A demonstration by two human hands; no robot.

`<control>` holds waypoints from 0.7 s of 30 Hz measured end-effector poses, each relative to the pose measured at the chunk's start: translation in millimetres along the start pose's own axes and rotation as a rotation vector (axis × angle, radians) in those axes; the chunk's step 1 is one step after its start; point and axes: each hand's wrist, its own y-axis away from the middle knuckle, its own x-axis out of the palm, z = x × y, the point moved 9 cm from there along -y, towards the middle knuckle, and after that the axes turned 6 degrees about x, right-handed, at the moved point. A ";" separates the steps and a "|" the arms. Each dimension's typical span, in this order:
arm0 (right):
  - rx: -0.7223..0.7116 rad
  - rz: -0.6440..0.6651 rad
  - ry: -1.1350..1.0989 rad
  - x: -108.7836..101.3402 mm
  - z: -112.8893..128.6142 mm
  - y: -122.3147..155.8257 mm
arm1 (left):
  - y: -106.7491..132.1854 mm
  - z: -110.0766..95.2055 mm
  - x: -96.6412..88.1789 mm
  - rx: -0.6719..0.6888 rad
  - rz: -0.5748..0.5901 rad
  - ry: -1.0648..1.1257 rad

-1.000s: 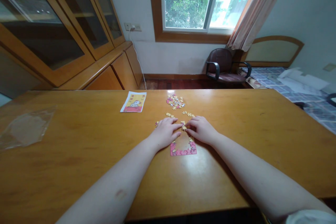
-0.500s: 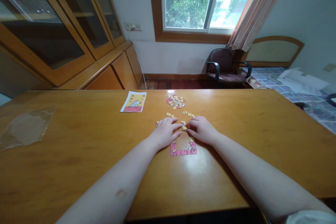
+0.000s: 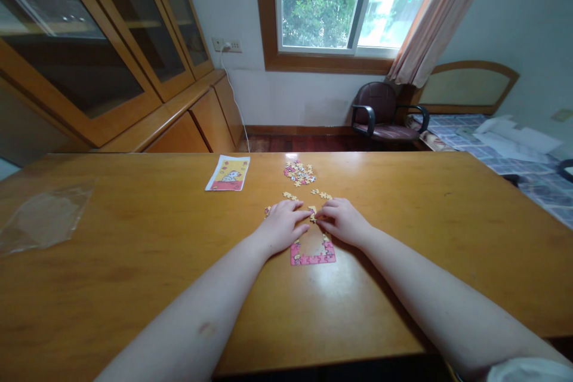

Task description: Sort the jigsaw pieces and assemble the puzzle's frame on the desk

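Fingers apart, my left hand [image 3: 282, 224] rests low over the table, its index fingertip at the left side of a small cluster of yellow jigsaw puzzle pieces [image 3: 312, 210]. From the other side, my right hand [image 3: 342, 221] pinches a puzzle piece at the cluster's lower right; its fingertips partly cover it. Just below both hands lies a joined pink puzzle border [image 3: 313, 259], its upper sides partly hidden by my hands. Yellow pieces [image 3: 290, 196] lie above my left hand, and a short row of yellow pieces [image 3: 323, 194] above my right. Another piece [image 3: 267, 210] peeks out beside my left hand.
A heap of loose puzzle pieces [image 3: 299, 173] sits near the table's far edge. Left of it is a picture card [image 3: 229, 173] with a white animal on yellow and pink. A clear plastic bag [image 3: 45, 218] lies at the table's left. Beyond stand a cabinet [image 3: 179, 125] and an armchair [image 3: 380, 110].
My right fingertips have shifted very slightly at the small cluster of pieces. My left hand and the other pieces stay where they were.
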 end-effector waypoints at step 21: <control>-0.033 0.001 0.068 0.4 -1.5 2.3 | 0.4 1.0 1.7 0.002 0.015 -0.024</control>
